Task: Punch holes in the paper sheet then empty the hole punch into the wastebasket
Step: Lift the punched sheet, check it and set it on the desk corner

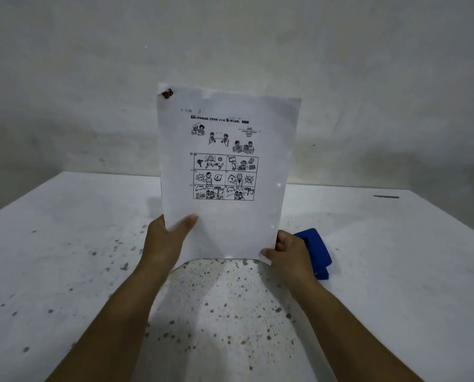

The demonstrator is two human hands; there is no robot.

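**Paper sheet held upright in both hands**

Paper sheet (225,166) stands nearly upright above the white worktop (65,244), printed side toward the camera. Its print is a line of small dark characters at the top, too blurred to read, three cartoon groups of figures below it, and a grid of six drawn panels. A dark brown mark sits at the upper left corner. Two small punched holes show along the right margin.

Left hand (165,238) has its grip closed on the lower left edge, thumb on the front. Right hand (288,252) pinches the lower right corner, fingers curled shut on it.

Blue hole punch (317,252) rests on the worktop just behind the right hand, partly hidden by it. No label can be made out on it.
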